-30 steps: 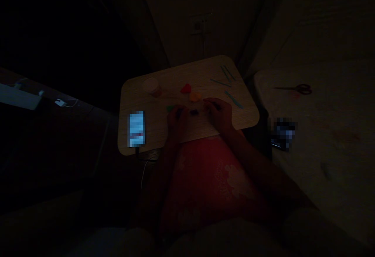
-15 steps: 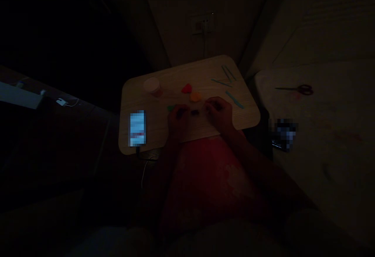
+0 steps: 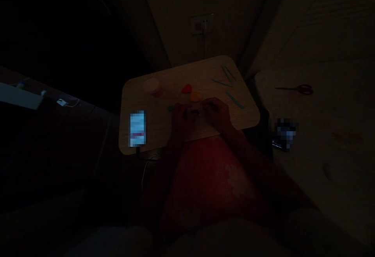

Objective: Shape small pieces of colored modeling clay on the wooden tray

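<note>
The scene is very dark. Both my hands rest on a small wooden lap table [image 3: 158,93]. My left hand [image 3: 181,119] and my right hand [image 3: 218,113] sit close together with fingers curled around a small dark piece [image 3: 193,111] between them. Just beyond lie an orange clay lump [image 3: 195,96], a red clay lump [image 3: 186,89] and a green bit [image 3: 170,108] left of my left hand. Whether either hand really grips the dark piece is too dim to see.
A lit phone [image 3: 137,128] lies on the table's near left with a cable. A small pale tub [image 3: 152,86] stands at the back left. Thin teal sticks [image 3: 227,78] lie at the back right. Scissors [image 3: 295,89] and a dark object [image 3: 283,134] lie on the bed.
My left hand has slid right toward the dark piece, closing the gap to my right hand. The picture has grown dimmer.
</note>
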Motion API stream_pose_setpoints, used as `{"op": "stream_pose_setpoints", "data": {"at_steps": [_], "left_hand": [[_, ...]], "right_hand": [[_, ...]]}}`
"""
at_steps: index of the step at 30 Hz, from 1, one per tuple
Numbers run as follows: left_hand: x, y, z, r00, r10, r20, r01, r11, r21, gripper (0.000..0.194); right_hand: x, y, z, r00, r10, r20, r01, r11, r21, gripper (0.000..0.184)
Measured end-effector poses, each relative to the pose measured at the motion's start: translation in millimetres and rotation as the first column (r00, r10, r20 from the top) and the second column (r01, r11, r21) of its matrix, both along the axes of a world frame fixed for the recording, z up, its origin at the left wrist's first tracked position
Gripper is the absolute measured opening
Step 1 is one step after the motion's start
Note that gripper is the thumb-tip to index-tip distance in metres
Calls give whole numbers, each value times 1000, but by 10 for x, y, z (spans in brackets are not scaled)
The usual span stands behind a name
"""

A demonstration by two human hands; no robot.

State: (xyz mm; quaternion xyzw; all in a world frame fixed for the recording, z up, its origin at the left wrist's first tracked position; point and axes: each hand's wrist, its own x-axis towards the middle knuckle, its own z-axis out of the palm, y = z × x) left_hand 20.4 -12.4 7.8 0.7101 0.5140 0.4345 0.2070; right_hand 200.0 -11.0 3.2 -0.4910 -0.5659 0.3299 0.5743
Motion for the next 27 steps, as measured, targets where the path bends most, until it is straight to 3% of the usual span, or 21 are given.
{"op": "stream_pose_setpoints", "data": {"at_steps": [2, 7, 15, 19, 27], "left_hand": [[27, 3, -34, 999, -4, -44, 4, 1000, 4, 30], [37, 19, -68, 991, -81, -110, 79, 997, -21, 11], [-23, 33, -24, 999, -29, 29, 27, 998, 47, 11], [-20, 33, -31, 999, -25, 41, 23, 999, 49, 13], [-30, 14, -10, 998, -59, 9, 58, 994, 92, 15]], "right_hand": [[-4, 0, -7, 999, 32, 24, -32, 999, 4, 17], [-21, -3, -3, 1000, 28, -7, -28, 999, -34, 16], [-9, -12, 35, 994, 61, 87, -63, 998, 28, 13], [-5, 3, -22, 992, 101, 79, -102, 995, 7, 20], [-8, 1, -18, 988, 124, 91, -122, 992, -25, 12]]}}
